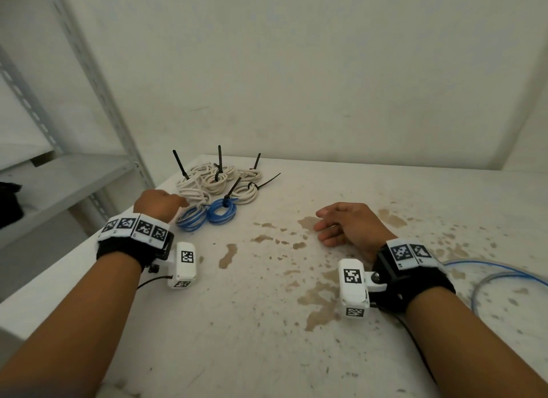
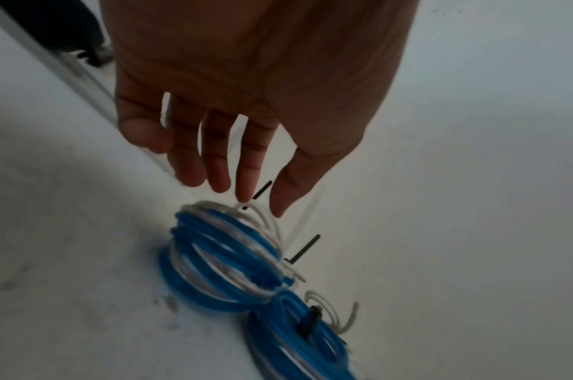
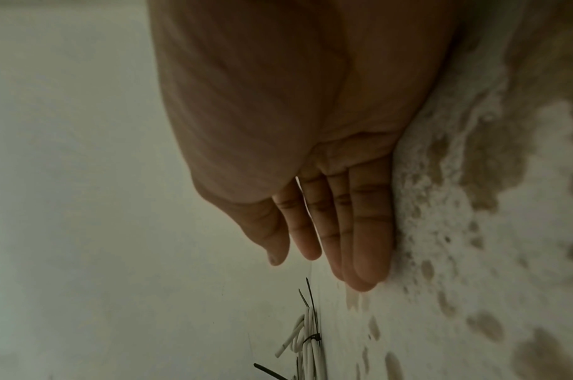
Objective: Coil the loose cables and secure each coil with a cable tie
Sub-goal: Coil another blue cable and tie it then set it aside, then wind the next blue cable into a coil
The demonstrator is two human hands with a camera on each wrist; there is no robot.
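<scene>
Several white cable coils [image 1: 218, 179] bound with black cable ties [image 1: 220, 160] lie at the table's far left. In front of them sit two blue coils; the right blue coil [image 1: 222, 213] carries a black tie, and the left blue-and-white coil [image 1: 191, 218] [image 2: 223, 259] lies just beyond my left hand [image 1: 158, 204]. In the left wrist view my left hand [image 2: 246, 185] hovers over that coil with fingers straight and spread, holding nothing. My right hand [image 1: 341, 224] [image 3: 337, 244] rests on its edge mid-table, fingers straight, empty. A loose blue cable [image 1: 498, 271] lies by my right wrist.
The white table [image 1: 267, 323] is stained with brown patches [image 1: 320, 296]. A grey metal shelf rack [image 1: 89, 80] stands to the left, its shelf [image 1: 59, 184] level with the table and holding a dark object [image 1: 9, 202]. A wall rises right behind the table.
</scene>
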